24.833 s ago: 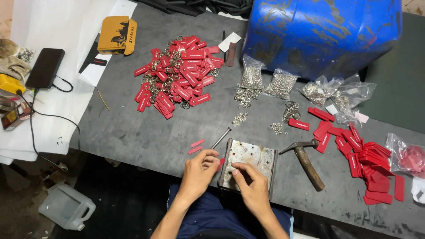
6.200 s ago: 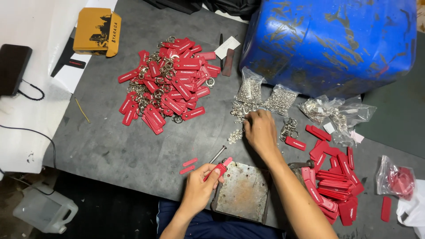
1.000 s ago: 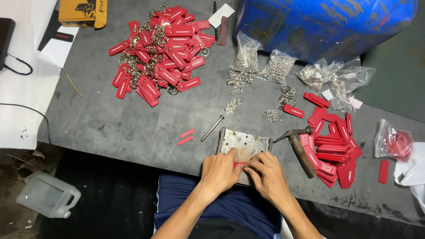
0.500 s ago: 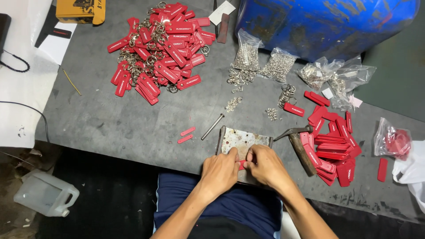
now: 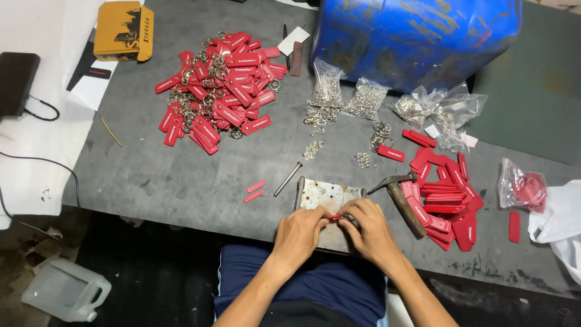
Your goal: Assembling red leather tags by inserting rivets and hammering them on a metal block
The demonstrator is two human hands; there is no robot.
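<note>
My left hand (image 5: 301, 233) and my right hand (image 5: 369, 229) meet over a small grey metal plate (image 5: 327, 195) at the table's near edge. Between their fingertips they pinch a red key tag (image 5: 334, 217), and my right fingers also hold a small metal ring against it. A hammer (image 5: 400, 197) lies just right of the plate. A thin metal punch (image 5: 287, 178) lies to the plate's left, beside two loose red strips (image 5: 255, 190).
A heap of finished red tags with rings (image 5: 218, 97) lies at the far left. Bags of metal rings (image 5: 348, 97) sit before a blue barrel (image 5: 417, 36). Stacked red tags (image 5: 445, 197) are at right. A yellow box (image 5: 124, 30), a phone (image 5: 15, 75), a white jug (image 5: 63, 287) lie left.
Both hands have stayed over the plate, drawing closer together on the red tag. The view has shifted slightly.
</note>
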